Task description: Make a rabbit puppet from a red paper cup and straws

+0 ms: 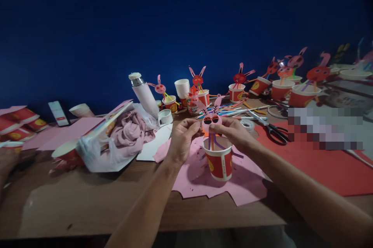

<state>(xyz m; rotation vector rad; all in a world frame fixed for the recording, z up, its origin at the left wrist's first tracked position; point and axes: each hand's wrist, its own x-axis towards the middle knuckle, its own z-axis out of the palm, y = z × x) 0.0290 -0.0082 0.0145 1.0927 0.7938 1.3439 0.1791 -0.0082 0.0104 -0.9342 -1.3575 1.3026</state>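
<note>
A red and white paper cup (218,164) stands upright in front of me on a pink paper sheet (188,180). Above its rim is a pink paper rabbit head (217,122) with black eyes and tall ears, on purple and orange strips that run down into the cup. My right hand (233,129) pinches the head from the right, thumb on its front. My left hand (185,135) is closed in a pinch close to the head's left side; what its fingertips hold, if anything, I cannot make out. A bit of orange shows between the hands.
Similar rabbit cups (236,92) line the back. Pens (233,112), scissors (271,127), a tape roll (247,125) and red paper (314,174) lie right. Leftward are a plastic bag with cloth (131,129), a flask (145,96), a phone (59,113) and another person's hand (10,162).
</note>
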